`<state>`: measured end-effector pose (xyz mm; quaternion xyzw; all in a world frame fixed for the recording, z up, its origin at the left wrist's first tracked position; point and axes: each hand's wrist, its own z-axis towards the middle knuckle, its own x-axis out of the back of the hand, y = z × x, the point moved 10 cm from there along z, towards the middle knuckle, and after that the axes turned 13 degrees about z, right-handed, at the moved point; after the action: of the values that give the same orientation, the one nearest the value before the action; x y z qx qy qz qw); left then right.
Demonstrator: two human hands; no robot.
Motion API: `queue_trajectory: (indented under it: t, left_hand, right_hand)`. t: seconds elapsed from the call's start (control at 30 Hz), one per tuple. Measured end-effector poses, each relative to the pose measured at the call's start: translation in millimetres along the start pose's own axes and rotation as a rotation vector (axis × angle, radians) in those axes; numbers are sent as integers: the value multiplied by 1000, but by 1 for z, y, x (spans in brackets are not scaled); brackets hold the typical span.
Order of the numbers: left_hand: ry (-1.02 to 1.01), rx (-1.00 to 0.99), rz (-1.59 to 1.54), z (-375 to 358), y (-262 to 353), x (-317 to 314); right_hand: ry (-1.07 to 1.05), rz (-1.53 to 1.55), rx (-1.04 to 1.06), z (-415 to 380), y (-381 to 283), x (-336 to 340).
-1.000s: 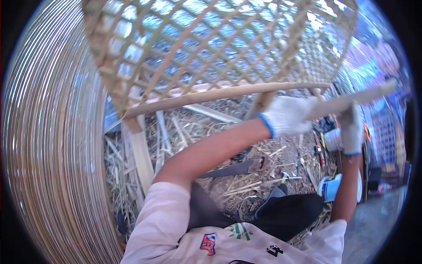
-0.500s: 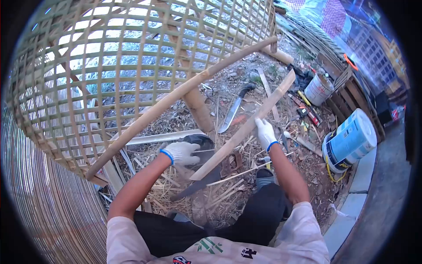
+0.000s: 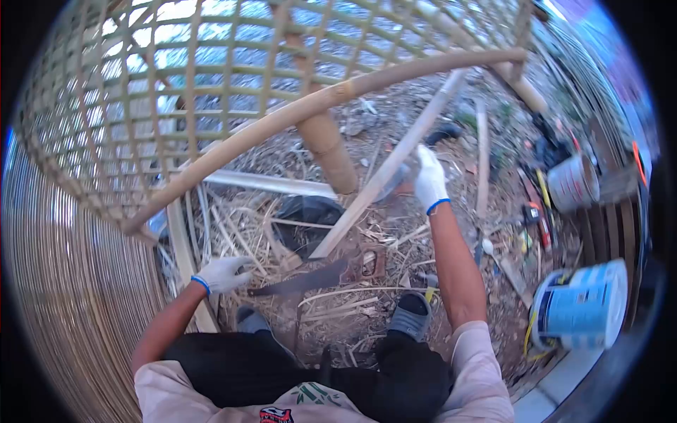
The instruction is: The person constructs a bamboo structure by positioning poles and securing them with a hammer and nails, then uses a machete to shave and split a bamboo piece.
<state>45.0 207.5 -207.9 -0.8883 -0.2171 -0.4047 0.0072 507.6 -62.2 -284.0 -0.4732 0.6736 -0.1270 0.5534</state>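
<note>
My right hand (image 3: 430, 178), in a white glove with a blue cuff, is closed on the edge of a long split bamboo piece (image 3: 395, 158). The piece slants from the ground near the saw up toward the lattice. At the lower left my left hand (image 3: 224, 274), also gloved, is held apart from the bamboo, fingers spread and nothing in them. A handsaw (image 3: 310, 276) lies between my feet and the bamboo's lower end. Behind the bamboo, partly hidden, is a blade (image 3: 392, 182) with a dark handle (image 3: 444, 132).
A woven bamboo lattice (image 3: 240, 53) with a thick rail (image 3: 282, 118) stands in front. On the right are a blue-white bucket (image 3: 575, 307), a smaller pail (image 3: 572, 182), tools and a slatted crate (image 3: 610, 229). A black bag (image 3: 307, 215) and bamboo shavings lie on the ground.
My left hand has moved away from the bamboo's lower end, down and left. My right hand and the bamboo piece have shifted upward in view, and the camera view has turned.
</note>
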Motion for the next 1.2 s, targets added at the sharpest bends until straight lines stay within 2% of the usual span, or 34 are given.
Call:
queue_trajectory:
  t: [0.03, 0.13, 0.2, 0.23, 0.3, 0.37, 0.5, 0.67, 0.77, 0.8, 0.83, 0.9, 0.93, 1.0, 1.03, 1.1, 1.13, 1.2]
  left_hand:
    - [-8, 55, -5, -12, -9, -8]
    - [28, 227, -208, -49, -14, -9]
    - [153, 299, -277, -71, -20, -18]
    - [224, 334, -293, -81, -22, -27]
    - [352, 408, -305, -102, -17, -37]
    - [449, 481, -295, -119, -7, -40]
    - [663, 645, -163, -152, 24, -42]
    - [695, 729, -75, -186, 61, -44]
    - [615, 770, -58, -210, 78, -63]
    - [613, 780, -23, -220, 85, -67]
    - [592, 782, 11, -226, 91, -69]
    - [515, 742, 2, -227, 95, -68]
    - [527, 663, 11, -220, 98, -56]
    - [449, 588, 54, -204, 88, -41]
    - [416, 548, 91, -196, 83, -28]
    - [481, 543, 104, -183, 82, 17]
    - [531, 556, 77, -178, 90, 42]
    - [656, 537, 43, -168, 116, 83]
  right_hand:
    - [1, -75, 67, 20, 6, 6]
    - [80, -275, -19, 36, 33, 9]
    - [-95, -736, 83, 50, 56, 11]
    - [-178, -919, 203, 21, 48, -20]
    - [-317, -1146, 240, 6, 70, -31]
    - [-505, -1421, 483, -22, 78, -59]
    - [-602, -1617, 606, -48, 95, -67]
    - [-583, -1711, 722, -59, 91, -78]
    - [-709, -1430, 792, -73, 74, -97]
    - [-759, -1212, 736, -83, 72, -110]
    - [-1002, -1097, 776, -109, 75, -143]
    - [-1299, -907, 655, -137, 105, -184]
    - [-1353, -915, 650, -141, 130, -201]
    - [-1379, -1235, 699, -115, 205, -209]
    - [-1384, -1505, 659, -97, 242, -207]
    - [-1297, -1772, 480, -71, 271, -196]
    - [-1142, -1749, 500, -59, 275, -190]
    - [-1028, -1718, 494, -62, 260, -195]
